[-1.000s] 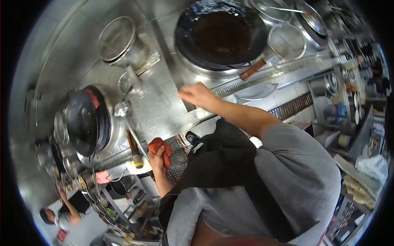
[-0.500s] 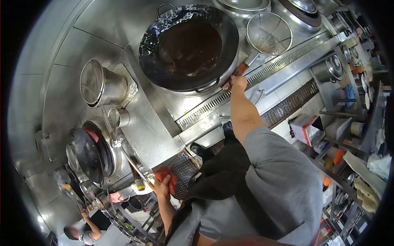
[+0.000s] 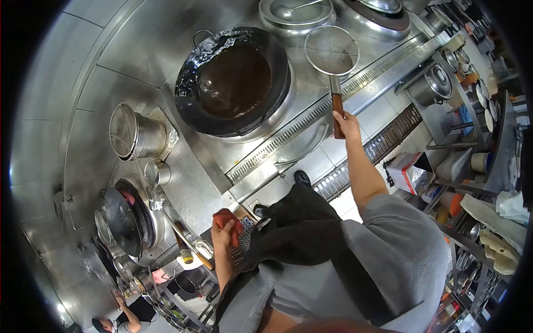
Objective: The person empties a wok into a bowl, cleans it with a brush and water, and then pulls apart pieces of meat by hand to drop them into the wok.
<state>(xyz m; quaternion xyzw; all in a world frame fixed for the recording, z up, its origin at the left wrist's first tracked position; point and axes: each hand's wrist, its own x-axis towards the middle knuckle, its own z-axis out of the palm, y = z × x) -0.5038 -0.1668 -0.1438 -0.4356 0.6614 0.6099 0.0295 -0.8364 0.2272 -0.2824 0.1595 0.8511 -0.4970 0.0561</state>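
Observation:
My right hand (image 3: 348,126) is closed around the wooden handle of a round wire strainer (image 3: 332,51). The strainer's mesh is over the steel counter, right of a large black wok (image 3: 277,94) that holds dark brown liquid (image 3: 236,83). Bunched in my closed left hand (image 3: 222,237) is a red cloth (image 3: 233,225), held low near my apron. A long-handled ladle (image 3: 157,202) lies left of that hand, its wooden grip end close to the wrist.
A steel pot with a strainer (image 3: 150,136) and a small metal cup (image 3: 157,173) stand on the left counter. Farther left are stacked black woks (image 3: 123,222) and a bottle (image 3: 185,252). A co-worker (image 3: 130,319) is at lower left. Shelves with a lidded pot (image 3: 430,84) line the right.
My right hand has moved right and toward me, drawing the strainer away from beside the wok. My left hand, with the red cloth, has risen slightly. The view has shifted.

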